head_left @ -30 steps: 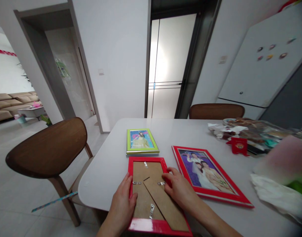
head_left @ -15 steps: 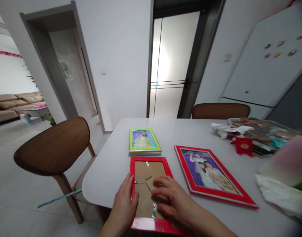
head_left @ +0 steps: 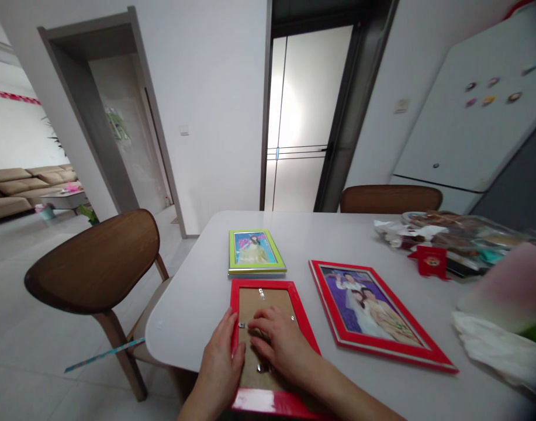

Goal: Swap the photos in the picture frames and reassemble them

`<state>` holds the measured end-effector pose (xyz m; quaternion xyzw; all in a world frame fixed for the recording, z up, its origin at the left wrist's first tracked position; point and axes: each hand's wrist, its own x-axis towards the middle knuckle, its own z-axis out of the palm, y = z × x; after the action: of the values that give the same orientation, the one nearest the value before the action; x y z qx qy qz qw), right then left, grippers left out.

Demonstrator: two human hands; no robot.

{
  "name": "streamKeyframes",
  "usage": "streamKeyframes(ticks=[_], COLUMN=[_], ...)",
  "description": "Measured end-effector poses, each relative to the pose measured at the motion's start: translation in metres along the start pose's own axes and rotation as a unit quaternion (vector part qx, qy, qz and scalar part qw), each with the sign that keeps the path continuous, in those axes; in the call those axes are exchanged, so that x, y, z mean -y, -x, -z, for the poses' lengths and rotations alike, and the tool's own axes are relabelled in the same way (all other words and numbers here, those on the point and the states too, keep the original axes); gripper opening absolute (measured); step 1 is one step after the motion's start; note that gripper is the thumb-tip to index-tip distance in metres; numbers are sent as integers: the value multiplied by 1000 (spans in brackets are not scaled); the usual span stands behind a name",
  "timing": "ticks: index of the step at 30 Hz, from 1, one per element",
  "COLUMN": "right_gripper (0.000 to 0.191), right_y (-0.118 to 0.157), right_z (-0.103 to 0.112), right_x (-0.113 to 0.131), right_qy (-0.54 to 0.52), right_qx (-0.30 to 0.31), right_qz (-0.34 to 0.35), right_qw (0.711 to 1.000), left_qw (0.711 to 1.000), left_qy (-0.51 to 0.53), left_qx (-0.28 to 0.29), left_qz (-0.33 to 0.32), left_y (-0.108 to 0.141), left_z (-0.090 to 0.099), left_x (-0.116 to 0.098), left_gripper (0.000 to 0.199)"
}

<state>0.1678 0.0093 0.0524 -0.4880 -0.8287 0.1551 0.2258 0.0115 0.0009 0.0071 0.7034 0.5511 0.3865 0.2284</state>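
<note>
A red picture frame [head_left: 246, 285] lies face down on the white table, its brown backing board [head_left: 272, 295] upward. My left hand [head_left: 221, 354] is closed around the frame's left edge, thumb over the rim. Across the middle of the board lies my right hand [head_left: 280, 345], fingers bent and slightly apart, the tips close to the left metal clip [head_left: 242, 325]. A top clip [head_left: 262, 293] and a right clip [head_left: 293, 318] show clearly. The bottom clip [head_left: 263, 368] is partly under my right hand, which also hides the board's centre.
A green picture frame [head_left: 257, 271] lies beyond the red one. To the right is a larger red-framed photo [head_left: 390, 349]. Plastic bags [head_left: 473, 225], a red card [head_left: 432, 261] and white cloth-like material [head_left: 491, 345] occupy the table's right side. A wooden chair [head_left: 96, 257] stands left.
My right hand has moved left across the backing board, covering its centre slot and part of the left clip. The right clip has come into view. My left hand keeps its place.
</note>
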Motion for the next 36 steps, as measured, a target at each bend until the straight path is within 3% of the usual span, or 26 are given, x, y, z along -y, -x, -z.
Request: streamKeyframes(ticks=[4, 9, 17, 22, 28, 33, 36], right_gripper=[15, 17, 28, 26, 29, 31, 35], right_y=[-25, -33, -36, -41, -16, 19, 22], right_z=[-13, -22, -11, -10, 4, 12, 13], right_x=[3, -2, -30, -33, -22, -17, -19], right_qy=[74, 94, 113, 98, 73, 38, 17], right_qx=[-8, -22, -64, -49, -51, 7, -11], right_qz=[-17, -42, -97, -70, -78, -109, -113], right_qw=[997, 994, 987, 991, 993, 993, 993], left_qw=[1000, 1000, 999, 999, 999, 1000, 1000], left_qy=[-13, -22, -29, -41, -32, -5, 3], left_qx=[7, 13, 16, 16, 7, -12, -7], left_qz=[-5, -2, -1, -3, 0, 8, 15], left_y=[0, 0, 3, 2, 3, 4, 4], left_z=[1, 1, -4, -4, -5, -8, -7], left_x=[-1, 0, 0, -1, -1, 0, -1], left_gripper=[45, 47, 47, 47, 48, 48, 48])
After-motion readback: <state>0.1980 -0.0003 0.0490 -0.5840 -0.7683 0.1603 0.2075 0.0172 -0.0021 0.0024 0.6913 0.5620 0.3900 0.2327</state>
